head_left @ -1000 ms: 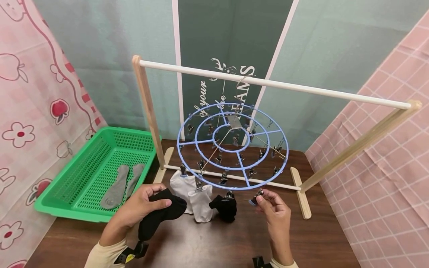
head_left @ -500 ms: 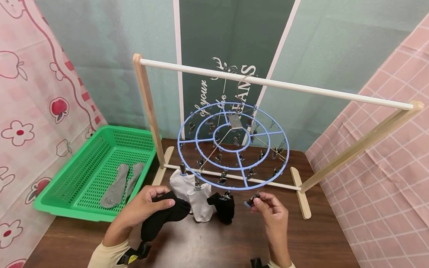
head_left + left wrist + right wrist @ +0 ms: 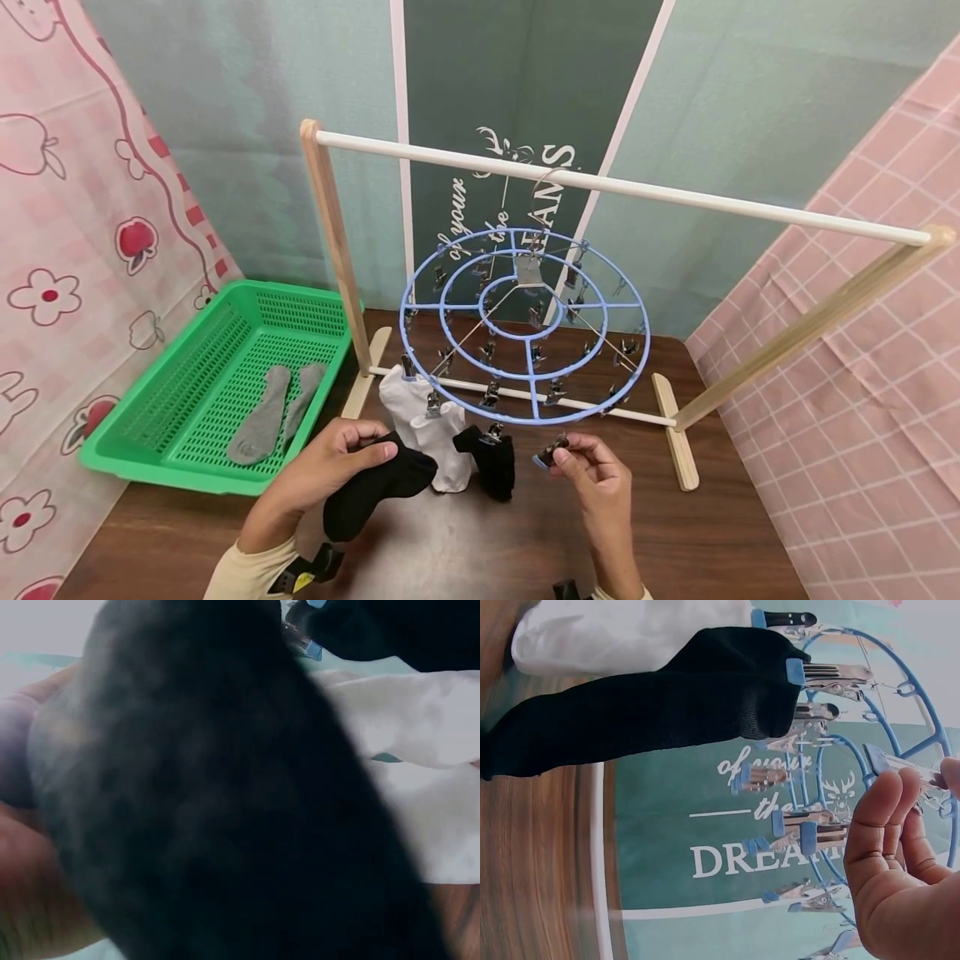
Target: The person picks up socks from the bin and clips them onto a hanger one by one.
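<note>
A black sock (image 3: 375,493) hangs from my left hand (image 3: 333,458), pinched between thumb and fingers; up close it fills most of the left wrist view (image 3: 217,795). My right hand (image 3: 600,483) pinches a metal clip (image 3: 552,452) with blue tips at the near rim of a round blue drying hanger (image 3: 450,385). Between the hands, another black sock (image 3: 497,468) hangs from a clip on that rim. To its left hang two white socks, one nearer (image 3: 442,450) and one farther (image 3: 396,398). In the right wrist view the clip (image 3: 885,761) holds no cloth.
The hanger hooks over the white bar (image 3: 637,189) of a wooden stand (image 3: 335,250). At left, a green basket (image 3: 120,477) contains two grey socks (image 3: 262,417). Several clips dangle inside the hanger's rings. Patterned cloths surround the brown table (image 3: 585,558).
My right hand and its clip have moved left, and the hanger has turned slightly, carrying the hanging black sock left. My left hand has brought its black sock a little to the right.
</note>
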A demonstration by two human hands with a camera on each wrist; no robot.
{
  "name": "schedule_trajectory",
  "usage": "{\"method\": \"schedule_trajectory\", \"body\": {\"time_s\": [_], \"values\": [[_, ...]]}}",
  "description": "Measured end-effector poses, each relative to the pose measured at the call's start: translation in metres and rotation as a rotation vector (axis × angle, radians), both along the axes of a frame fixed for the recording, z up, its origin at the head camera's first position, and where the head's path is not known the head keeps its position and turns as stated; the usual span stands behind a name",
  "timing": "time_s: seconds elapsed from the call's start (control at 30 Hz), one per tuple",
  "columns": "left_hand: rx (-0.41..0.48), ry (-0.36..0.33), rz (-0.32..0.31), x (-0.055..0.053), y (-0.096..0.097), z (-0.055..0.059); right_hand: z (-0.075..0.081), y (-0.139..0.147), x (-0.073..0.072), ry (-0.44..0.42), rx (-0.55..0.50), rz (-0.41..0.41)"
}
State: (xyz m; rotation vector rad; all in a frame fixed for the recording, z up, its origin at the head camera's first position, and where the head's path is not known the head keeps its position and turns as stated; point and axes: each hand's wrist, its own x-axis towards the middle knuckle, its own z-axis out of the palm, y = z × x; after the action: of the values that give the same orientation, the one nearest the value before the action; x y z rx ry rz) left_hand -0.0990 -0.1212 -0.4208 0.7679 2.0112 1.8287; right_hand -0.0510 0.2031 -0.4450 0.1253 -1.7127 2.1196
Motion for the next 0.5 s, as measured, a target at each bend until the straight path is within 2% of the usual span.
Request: {"method": "schedule_trajectory", "body": {"time_s": [0.27, 0.5], "values": [[-0.006, 0.014, 0.003, -0.001, 0.003, -0.001, -0.002, -0.01, 0.001, -0.015, 0.011, 0.053], [0.01, 0.018, -0.01, -0.002, 0.006, -0.003, -0.003, -0.017, -0.001, 0.026, 0.01, 0.117]]}}
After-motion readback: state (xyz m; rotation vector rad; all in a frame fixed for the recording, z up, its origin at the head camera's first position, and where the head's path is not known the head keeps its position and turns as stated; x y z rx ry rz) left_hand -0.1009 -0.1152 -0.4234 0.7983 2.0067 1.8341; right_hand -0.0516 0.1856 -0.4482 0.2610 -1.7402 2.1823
